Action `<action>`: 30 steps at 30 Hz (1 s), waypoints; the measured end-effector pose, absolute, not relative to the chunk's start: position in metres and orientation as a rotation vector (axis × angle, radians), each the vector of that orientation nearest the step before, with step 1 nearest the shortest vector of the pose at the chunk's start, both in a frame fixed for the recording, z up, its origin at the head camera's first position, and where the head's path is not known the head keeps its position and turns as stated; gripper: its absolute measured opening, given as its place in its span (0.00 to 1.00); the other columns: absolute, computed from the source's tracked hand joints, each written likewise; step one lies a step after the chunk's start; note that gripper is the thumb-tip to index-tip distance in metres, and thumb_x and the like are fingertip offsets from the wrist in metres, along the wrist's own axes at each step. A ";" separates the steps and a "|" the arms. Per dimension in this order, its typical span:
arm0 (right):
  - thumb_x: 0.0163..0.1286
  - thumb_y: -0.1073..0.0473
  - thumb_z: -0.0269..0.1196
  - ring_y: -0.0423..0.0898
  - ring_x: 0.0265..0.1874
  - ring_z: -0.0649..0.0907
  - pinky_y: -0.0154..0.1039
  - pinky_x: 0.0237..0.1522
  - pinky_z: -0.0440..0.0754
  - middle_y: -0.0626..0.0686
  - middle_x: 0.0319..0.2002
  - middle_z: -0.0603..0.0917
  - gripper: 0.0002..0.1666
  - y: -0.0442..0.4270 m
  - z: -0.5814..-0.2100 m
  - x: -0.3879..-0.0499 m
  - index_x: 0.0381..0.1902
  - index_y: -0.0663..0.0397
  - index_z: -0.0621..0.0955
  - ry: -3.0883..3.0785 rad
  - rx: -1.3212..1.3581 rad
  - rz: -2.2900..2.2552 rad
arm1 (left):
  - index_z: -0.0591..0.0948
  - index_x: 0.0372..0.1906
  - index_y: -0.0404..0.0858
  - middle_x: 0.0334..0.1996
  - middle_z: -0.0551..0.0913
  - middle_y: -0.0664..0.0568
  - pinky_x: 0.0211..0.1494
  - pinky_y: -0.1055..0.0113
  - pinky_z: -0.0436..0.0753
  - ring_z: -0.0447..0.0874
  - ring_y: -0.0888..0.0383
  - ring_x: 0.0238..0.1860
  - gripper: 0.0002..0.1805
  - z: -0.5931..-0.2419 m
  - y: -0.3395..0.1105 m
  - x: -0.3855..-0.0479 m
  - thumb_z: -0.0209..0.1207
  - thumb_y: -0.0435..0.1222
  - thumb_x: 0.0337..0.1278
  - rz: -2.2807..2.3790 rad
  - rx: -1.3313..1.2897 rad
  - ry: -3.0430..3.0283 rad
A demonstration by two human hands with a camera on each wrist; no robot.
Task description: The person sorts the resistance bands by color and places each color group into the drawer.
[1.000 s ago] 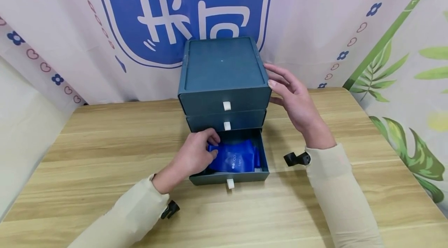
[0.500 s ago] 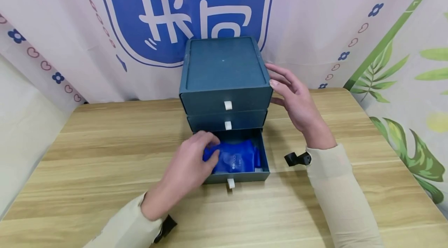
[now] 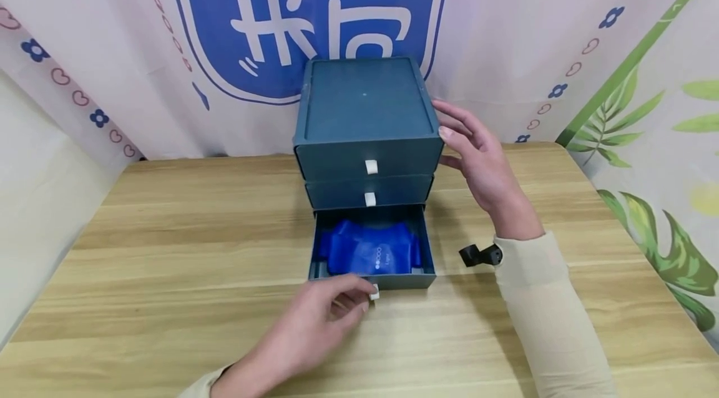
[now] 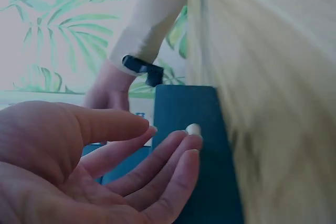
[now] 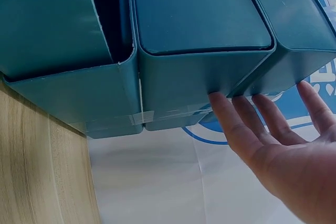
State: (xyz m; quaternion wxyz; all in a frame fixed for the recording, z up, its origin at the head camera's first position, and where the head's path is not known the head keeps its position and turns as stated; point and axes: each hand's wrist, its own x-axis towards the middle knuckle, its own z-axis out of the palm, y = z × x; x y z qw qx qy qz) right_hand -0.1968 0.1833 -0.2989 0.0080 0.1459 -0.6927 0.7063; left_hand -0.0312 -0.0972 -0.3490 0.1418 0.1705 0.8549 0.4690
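Observation:
A dark teal three-drawer box (image 3: 365, 98) stands on the table, its bottom drawer (image 3: 401, 282) pulled out. Inside that drawer lies a folded, glossy blue band (image 3: 365, 251) printed "Light". My left hand (image 3: 314, 323) is at the drawer's front, fingertips beside the white pull tab (image 3: 374, 293). In the left wrist view, the thumb stays apart from the loosely bent fingers, and the tab (image 4: 193, 129) shows just past their tips. My right hand (image 3: 480, 167) rests its extended fingertips against the box's right side, as the right wrist view also shows.
The upper two drawers are shut, each with a white tab (image 3: 371, 166). Behind the box hangs a printed white-and-blue curtain (image 3: 224, 30). Wooden tabletop (image 3: 196, 248) lies on both sides of the box. A black wrist mount (image 3: 480, 255) sticks out from the right sleeve.
My left hand has left the blue band and come forward to the drawer's front tab. The band's left end is now uncovered in the drawer. My right hand stays against the box.

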 end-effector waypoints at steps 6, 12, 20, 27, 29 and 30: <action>0.87 0.51 0.55 0.49 0.68 0.79 0.46 0.64 0.81 0.52 0.77 0.74 0.27 0.184 -0.299 -0.197 0.79 0.38 0.73 -2.171 0.454 2.203 | 0.86 0.63 0.43 0.57 0.90 0.48 0.51 0.64 0.91 0.90 0.55 0.51 0.18 -0.366 -0.094 -0.032 0.67 0.34 0.73 1.373 0.390 2.316; 0.87 0.50 0.55 0.49 0.69 0.79 0.47 0.65 0.81 0.52 0.77 0.74 0.27 0.183 -0.299 -0.198 0.79 0.38 0.73 -2.179 0.456 2.198 | 0.83 0.68 0.42 0.59 0.88 0.45 0.54 0.63 0.91 0.90 0.52 0.56 0.21 -0.374 -0.091 -0.034 0.66 0.36 0.75 1.485 0.276 2.227; 0.87 0.51 0.55 0.49 0.69 0.79 0.46 0.64 0.81 0.52 0.76 0.74 0.27 0.184 -0.299 -0.198 0.79 0.38 0.73 -2.169 0.460 2.205 | 0.81 0.70 0.38 0.63 0.85 0.41 0.58 0.65 0.89 0.87 0.48 0.61 0.21 -0.375 -0.087 -0.050 0.63 0.33 0.76 1.556 0.302 2.227; 0.87 0.51 0.55 0.48 0.68 0.80 0.46 0.65 0.81 0.52 0.76 0.74 0.27 0.184 -0.299 -0.197 0.79 0.38 0.73 -2.166 0.458 2.211 | 0.80 0.69 0.37 0.62 0.84 0.40 0.62 0.57 0.89 0.87 0.47 0.60 0.23 -0.382 -0.087 -0.075 0.64 0.31 0.73 1.625 0.315 2.301; 0.87 0.51 0.55 0.48 0.68 0.80 0.46 0.65 0.81 0.51 0.76 0.74 0.27 0.184 -0.300 -0.197 0.80 0.37 0.73 -2.169 0.456 2.208 | 0.80 0.70 0.38 0.62 0.83 0.40 0.63 0.55 0.88 0.86 0.47 0.60 0.23 -0.383 -0.085 -0.082 0.64 0.31 0.73 1.626 0.304 2.316; 0.87 0.51 0.55 0.48 0.68 0.80 0.46 0.65 0.81 0.51 0.76 0.74 0.27 0.184 -0.300 -0.197 0.80 0.37 0.73 -2.171 0.455 2.206 | 0.80 0.70 0.38 0.62 0.83 0.40 0.63 0.53 0.88 0.86 0.47 0.61 0.23 -0.384 -0.085 -0.085 0.63 0.30 0.74 1.627 0.299 2.320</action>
